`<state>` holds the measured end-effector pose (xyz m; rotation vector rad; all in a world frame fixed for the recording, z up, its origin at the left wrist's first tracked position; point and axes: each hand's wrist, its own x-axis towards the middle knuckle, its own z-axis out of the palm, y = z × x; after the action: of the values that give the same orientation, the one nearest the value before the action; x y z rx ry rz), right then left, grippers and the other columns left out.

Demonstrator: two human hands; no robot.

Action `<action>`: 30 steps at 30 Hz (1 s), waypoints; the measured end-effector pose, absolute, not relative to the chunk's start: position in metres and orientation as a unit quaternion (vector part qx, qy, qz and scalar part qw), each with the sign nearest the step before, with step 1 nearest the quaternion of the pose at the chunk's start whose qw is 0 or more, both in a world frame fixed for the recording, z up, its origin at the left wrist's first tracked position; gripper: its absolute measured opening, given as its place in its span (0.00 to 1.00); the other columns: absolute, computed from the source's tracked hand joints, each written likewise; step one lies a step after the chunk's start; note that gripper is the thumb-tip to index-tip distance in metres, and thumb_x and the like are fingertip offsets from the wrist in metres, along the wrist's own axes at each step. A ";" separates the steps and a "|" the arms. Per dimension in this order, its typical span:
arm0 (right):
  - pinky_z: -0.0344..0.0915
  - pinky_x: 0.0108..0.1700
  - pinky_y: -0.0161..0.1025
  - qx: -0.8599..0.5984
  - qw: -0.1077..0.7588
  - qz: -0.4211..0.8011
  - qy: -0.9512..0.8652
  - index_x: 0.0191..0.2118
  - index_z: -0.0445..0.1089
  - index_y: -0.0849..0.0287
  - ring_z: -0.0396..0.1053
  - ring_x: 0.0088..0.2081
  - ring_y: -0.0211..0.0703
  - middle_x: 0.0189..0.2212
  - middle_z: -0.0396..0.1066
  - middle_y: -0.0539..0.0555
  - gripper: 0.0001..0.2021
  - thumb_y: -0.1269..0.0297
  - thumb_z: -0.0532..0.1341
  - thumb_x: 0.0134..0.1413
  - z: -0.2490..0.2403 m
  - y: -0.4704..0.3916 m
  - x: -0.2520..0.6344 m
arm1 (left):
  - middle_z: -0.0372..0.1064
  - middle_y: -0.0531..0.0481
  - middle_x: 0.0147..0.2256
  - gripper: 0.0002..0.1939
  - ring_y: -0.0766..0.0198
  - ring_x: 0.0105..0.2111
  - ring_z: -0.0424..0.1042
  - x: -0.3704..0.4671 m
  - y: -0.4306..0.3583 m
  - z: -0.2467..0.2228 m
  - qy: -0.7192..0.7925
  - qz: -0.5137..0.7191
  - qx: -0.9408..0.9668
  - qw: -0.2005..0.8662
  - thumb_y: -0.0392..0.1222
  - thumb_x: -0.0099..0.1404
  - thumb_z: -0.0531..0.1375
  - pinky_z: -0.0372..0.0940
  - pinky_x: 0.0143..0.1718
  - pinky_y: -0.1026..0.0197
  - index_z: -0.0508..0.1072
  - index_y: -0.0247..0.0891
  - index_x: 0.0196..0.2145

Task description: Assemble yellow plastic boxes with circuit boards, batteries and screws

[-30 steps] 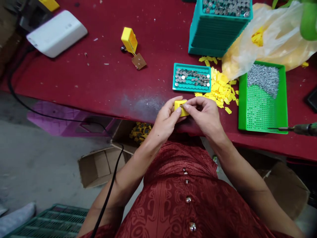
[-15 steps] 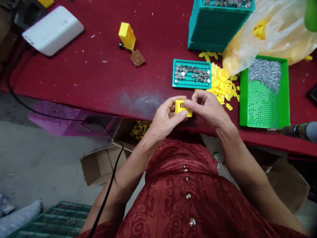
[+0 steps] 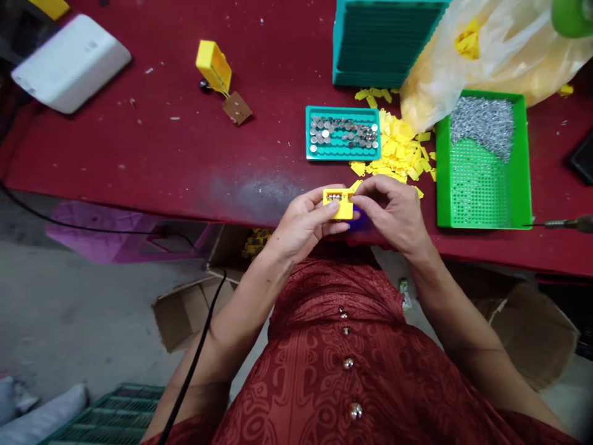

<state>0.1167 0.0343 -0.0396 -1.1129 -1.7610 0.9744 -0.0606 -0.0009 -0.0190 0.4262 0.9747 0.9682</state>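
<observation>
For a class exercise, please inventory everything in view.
held case: one, yellow, centre
tray: one, teal, centre
discs: many, silver, in tray
tray stack: one, teal, top centre
tabs: many, yellow, beside tray
bag: one, translucent, top right
basket: one, green, right
metal bits: many, silver, in basket
loose case: one, yellow, top left
square: one, brown, beside loose case
device: one, white, far left
tool: one, dark, right edge
table: one, red, upper half
stool: one, purple, below table
boxes: several, brown, below table
crate: one, green, bottom left
shirt: one, red, bottom
left grip: one, around held case
right grip: one, by held case
</observation>
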 end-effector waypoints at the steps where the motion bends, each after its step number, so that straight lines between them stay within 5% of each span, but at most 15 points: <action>1: 0.66 0.40 0.35 -0.448 0.411 0.357 -0.710 0.33 0.76 0.59 0.71 0.33 0.34 0.31 0.76 0.48 0.03 0.69 0.66 0.58 -0.041 0.032 0.117 | 0.82 0.44 0.44 0.16 0.61 0.38 0.85 -0.059 -0.002 -0.020 0.453 0.439 0.199 0.750 0.32 0.65 0.68 0.78 0.33 0.68 0.77 0.33 0.50; 9: 0.69 0.43 0.38 -0.469 0.406 0.248 -0.744 0.36 0.78 0.59 0.73 0.36 0.38 0.34 0.78 0.51 0.06 0.67 0.65 0.64 -0.051 0.040 0.140 | 0.82 0.45 0.42 0.18 0.63 0.37 0.84 -0.063 -0.002 -0.024 0.497 0.447 0.212 0.713 0.32 0.63 0.70 0.78 0.35 0.67 0.76 0.33 0.50; 14: 0.68 0.48 0.45 -0.444 0.275 0.110 -0.846 0.46 0.80 0.55 0.69 0.43 0.47 0.40 0.75 0.57 0.13 0.66 0.57 0.71 -0.063 0.063 0.143 | 0.82 0.45 0.42 0.17 0.61 0.38 0.84 -0.077 0.003 -0.019 0.501 0.466 0.208 0.699 0.33 0.61 0.71 0.78 0.34 0.67 0.76 0.33 0.48; 19: 0.67 0.46 0.46 -0.428 0.193 0.066 -0.881 0.39 0.76 0.59 0.65 0.43 0.49 0.42 0.71 0.60 0.12 0.67 0.55 0.70 -0.068 0.073 0.136 | 0.83 0.45 0.42 0.19 0.62 0.38 0.84 -0.080 0.002 -0.019 0.509 0.473 0.184 0.696 0.30 0.61 0.70 0.78 0.35 0.65 0.75 0.34 0.49; 25: 0.69 0.44 0.44 -0.427 0.226 0.133 -0.866 0.40 0.77 0.60 0.70 0.39 0.45 0.38 0.77 0.59 0.14 0.65 0.54 0.72 -0.057 0.063 0.135 | 0.82 0.47 0.40 0.19 0.63 0.36 0.83 -0.079 0.004 -0.021 0.508 0.491 0.175 0.685 0.30 0.59 0.71 0.77 0.33 0.66 0.76 0.34 0.48; 30: 0.75 0.41 0.37 -0.489 0.389 0.407 -0.666 0.41 0.81 0.59 0.76 0.35 0.37 0.37 0.81 0.53 0.10 0.60 0.64 0.65 -0.039 0.048 0.127 | 0.82 0.46 0.39 0.20 0.63 0.36 0.83 -0.079 0.008 -0.022 0.509 0.482 0.178 0.691 0.31 0.59 0.71 0.77 0.34 0.66 0.75 0.34 0.49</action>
<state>0.1271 0.0481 -0.0387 -1.2425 -1.6936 1.0355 -0.0787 0.0084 -0.0220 0.3971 1.1375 1.0783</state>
